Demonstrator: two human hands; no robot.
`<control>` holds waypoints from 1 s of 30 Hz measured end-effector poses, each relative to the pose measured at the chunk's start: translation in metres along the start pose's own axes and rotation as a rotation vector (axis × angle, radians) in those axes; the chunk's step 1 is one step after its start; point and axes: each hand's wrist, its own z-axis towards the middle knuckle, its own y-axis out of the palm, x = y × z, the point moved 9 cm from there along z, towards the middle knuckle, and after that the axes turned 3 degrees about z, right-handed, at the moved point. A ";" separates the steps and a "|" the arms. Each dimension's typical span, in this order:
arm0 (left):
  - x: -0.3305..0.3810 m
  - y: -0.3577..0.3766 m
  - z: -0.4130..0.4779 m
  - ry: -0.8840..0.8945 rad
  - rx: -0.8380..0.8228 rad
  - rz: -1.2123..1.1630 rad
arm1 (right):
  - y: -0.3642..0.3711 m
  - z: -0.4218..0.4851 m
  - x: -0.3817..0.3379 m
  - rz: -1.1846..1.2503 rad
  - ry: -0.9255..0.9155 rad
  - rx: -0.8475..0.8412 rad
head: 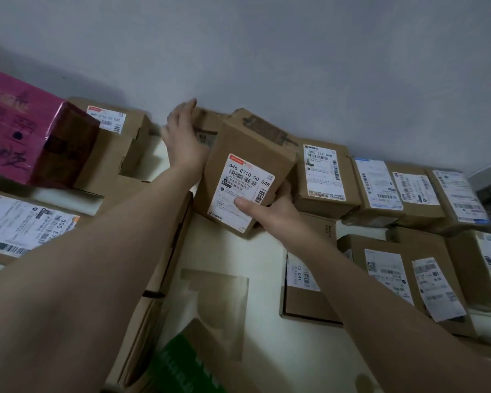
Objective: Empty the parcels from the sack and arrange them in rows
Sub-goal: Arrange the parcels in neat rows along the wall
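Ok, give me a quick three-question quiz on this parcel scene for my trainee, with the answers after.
1. True or false: the right hand holds the tilted brown box with its thumb on the label.
2. The wrapped box at far left is: A green, B pink, C blue?
3. Fill in: the held box's label reads 646 G710-00 ___.
Key: 1 true; 2 B; 3 048.

Our right hand [270,215] grips the tilted parcel [248,143] at its lower corner, thumb on the label [240,191]; left hand [182,137] flat against its left side. Labelled boxes [325,173] line the wall [267,52] rightward.
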 end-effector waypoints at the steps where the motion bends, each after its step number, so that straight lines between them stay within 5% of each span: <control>1: -0.002 0.003 0.006 0.015 -0.023 0.053 | 0.001 0.000 -0.003 -0.009 -0.003 -0.003; 7: 0.005 0.001 0.016 0.151 -0.089 0.586 | 0.010 0.006 0.005 -0.065 0.010 -0.007; 14: -0.021 -0.028 -0.020 -0.030 -0.169 0.230 | 0.014 -0.019 0.003 -0.094 -0.006 -0.099; 21: -0.059 -0.070 -0.060 -0.285 -0.076 0.330 | 0.015 -0.039 -0.016 -0.002 0.121 -0.076; 25: -0.072 -0.073 -0.071 -0.418 -0.204 0.441 | 0.015 -0.045 -0.009 -0.020 0.210 0.098; 30: -0.060 -0.068 -0.087 -0.320 -0.369 0.507 | 0.024 -0.063 0.009 0.162 0.492 0.197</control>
